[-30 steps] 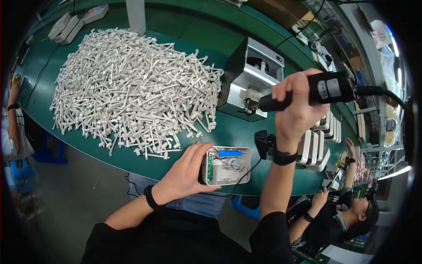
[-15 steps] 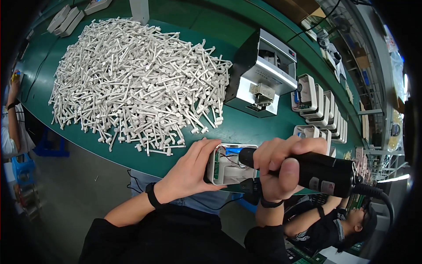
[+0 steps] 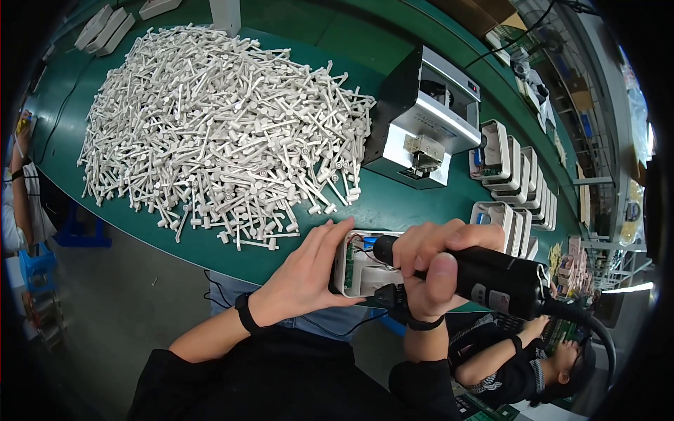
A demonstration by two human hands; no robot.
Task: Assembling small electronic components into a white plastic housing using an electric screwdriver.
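My left hand (image 3: 303,272) grips the left end of a white plastic housing (image 3: 353,290) at the table's near edge. Inside this open housing I see a green circuit board (image 3: 349,263), a blue cylindrical cell (image 3: 370,242) and thin wires. My right hand (image 3: 430,270) is wrapped round a thick black corded electric screwdriver (image 3: 500,279), held nearly level with its nose pointing left over the housing. Fingers and tool cover the housing's right part. Whether the bit touches a screw is hidden.
A big pile of white plastic arm-shaped parts (image 3: 225,133) covers the green table's left. Behind the housing stands a black and silver machine (image 3: 421,133). More white housings (image 3: 495,151) are lined up at the right. A co-worker (image 3: 502,361) sits close on the right; another person's arm (image 3: 21,200) shows far left.
My right hand and the screwdriver have shifted left, so the tool's nose lies further over the housing. My left hand keeps its hold.
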